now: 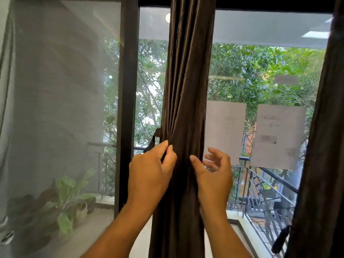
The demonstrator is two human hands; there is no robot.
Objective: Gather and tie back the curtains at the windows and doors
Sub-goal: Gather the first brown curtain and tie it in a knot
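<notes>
A dark brown curtain [186, 81] hangs gathered into a narrow column in front of the glass door. My left hand [150, 170] pinches a fold of it between thumb and fingers at its left edge. A dark tie-back strap [153, 141] loops out just left of the curtain, above that hand. My right hand [214, 172] is at the curtain's right side, thumb against the fabric, its fingers loosely spread and apart from the cloth. A second brown curtain [323, 146] hangs at the far right with a dark tassel [282, 239] beside it.
A dark door frame post [126, 108] stands left of the curtain, with a mesh screen panel [55, 99] beyond it. Two paper sheets [279, 135] are stuck on the glass at right. Potted plants [65, 202] and a balcony railing [270, 187] lie outside.
</notes>
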